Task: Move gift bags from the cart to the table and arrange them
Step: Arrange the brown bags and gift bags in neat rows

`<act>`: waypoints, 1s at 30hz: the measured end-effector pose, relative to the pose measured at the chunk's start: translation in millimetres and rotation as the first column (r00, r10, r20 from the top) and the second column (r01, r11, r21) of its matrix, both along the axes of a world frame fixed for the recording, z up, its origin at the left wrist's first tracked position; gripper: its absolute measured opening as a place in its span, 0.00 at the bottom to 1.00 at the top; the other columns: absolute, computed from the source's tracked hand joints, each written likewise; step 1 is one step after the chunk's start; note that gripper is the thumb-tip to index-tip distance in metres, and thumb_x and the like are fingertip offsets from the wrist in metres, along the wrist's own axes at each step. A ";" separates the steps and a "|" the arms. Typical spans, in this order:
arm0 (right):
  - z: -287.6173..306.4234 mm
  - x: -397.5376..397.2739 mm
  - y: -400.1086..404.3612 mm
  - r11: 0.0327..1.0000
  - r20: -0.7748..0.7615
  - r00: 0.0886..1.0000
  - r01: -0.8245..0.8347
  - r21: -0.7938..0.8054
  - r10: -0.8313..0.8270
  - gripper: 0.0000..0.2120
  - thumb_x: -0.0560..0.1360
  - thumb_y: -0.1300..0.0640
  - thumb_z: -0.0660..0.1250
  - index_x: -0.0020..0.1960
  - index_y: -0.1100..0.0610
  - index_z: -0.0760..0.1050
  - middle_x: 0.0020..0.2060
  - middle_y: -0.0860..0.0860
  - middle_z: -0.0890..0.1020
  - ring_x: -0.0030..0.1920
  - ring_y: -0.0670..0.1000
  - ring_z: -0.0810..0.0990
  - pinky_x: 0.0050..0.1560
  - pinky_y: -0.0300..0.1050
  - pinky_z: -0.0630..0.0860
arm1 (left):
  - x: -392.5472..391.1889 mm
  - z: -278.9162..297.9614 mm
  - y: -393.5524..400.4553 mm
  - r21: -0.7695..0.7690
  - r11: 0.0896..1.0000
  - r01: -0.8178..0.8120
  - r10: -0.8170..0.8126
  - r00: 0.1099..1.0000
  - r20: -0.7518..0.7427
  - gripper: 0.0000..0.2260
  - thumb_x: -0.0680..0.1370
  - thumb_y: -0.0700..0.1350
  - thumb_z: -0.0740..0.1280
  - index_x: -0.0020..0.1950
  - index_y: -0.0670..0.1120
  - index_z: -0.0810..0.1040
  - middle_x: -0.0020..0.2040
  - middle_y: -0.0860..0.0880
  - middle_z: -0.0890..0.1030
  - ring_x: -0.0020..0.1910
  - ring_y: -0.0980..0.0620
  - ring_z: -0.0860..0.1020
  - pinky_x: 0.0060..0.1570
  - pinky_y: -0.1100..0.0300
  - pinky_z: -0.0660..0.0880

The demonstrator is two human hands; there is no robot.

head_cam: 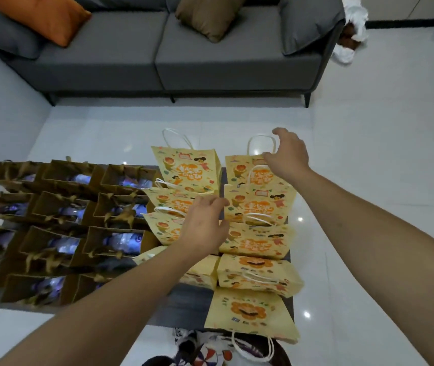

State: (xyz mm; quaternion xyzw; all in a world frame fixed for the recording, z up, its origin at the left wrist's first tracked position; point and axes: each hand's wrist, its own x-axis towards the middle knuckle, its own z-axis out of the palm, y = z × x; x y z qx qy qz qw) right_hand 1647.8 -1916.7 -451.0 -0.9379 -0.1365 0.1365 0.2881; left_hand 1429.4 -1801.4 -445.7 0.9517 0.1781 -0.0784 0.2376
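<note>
Several yellow paper gift bags with orange cartoon prints and white cord handles stand in two columns on the dark low table (184,305). My left hand (205,223) rests with relaxed fingers on the left column's middle bags (168,204). My right hand (287,154) reaches to the far right bag (245,167), fingers at its top edge beside its white handle (260,143); whether it grips is unclear. The far left yellow bag (187,167) stands upright. A nearest yellow bag (250,313) lies tilted at the table's front edge.
Several open brown gift bags (60,220) holding purple-white items fill the table's left half in rows. A grey sofa (157,48) with orange and brown cushions stands behind. The floor is white tile. Patterned bags (205,350) sit below the table's front edge.
</note>
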 end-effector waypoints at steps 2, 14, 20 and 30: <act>-7.9 13.0 13.9 0.989 -0.056 0.994 -0.095 -0.109 0.089 0.28 0.77 0.51 0.70 0.75 0.53 0.67 0.70 0.55 0.72 0.68 0.61 0.70 0.64 0.56 0.73 | -9.7 -0.9 10.5 0.013 0.999 -0.048 0.048 0.999 0.016 0.18 0.79 0.45 0.67 0.69 0.49 0.76 0.66 0.49 0.77 0.67 0.47 0.69 0.65 0.55 0.67; 67.9 21.1 24.8 0.973 -0.047 0.999 0.002 0.231 0.009 0.08 0.81 0.60 0.64 0.50 0.57 0.82 0.48 0.51 0.81 0.48 0.53 0.77 0.44 0.42 0.71 | 9.3 37.2 18.5 -0.039 0.990 -0.134 0.138 0.976 0.166 0.12 0.81 0.45 0.65 0.63 0.47 0.81 0.64 0.48 0.78 0.66 0.47 0.69 0.62 0.57 0.66; 176.6 6.4 23.9 0.945 0.168 0.986 -0.039 0.324 -0.017 0.10 0.81 0.54 0.66 0.48 0.57 0.84 0.45 0.54 0.84 0.47 0.53 0.80 0.49 0.50 0.79 | 29.6 89.1 21.6 -0.060 0.987 -0.148 0.158 0.960 0.231 0.16 0.80 0.47 0.65 0.68 0.49 0.76 0.67 0.48 0.76 0.68 0.48 0.68 0.65 0.55 0.67; 362.9 -82.1 33.0 0.892 0.461 0.881 -0.117 0.436 -0.110 0.05 0.77 0.54 0.69 0.47 0.53 0.83 0.38 0.46 0.81 0.41 0.51 0.80 0.45 0.50 0.81 | 33.8 226.6 49.1 -0.468 0.877 -0.112 0.372 0.775 0.511 0.22 0.78 0.60 0.68 0.69 0.53 0.73 0.65 0.53 0.79 0.63 0.51 0.77 0.63 0.45 0.76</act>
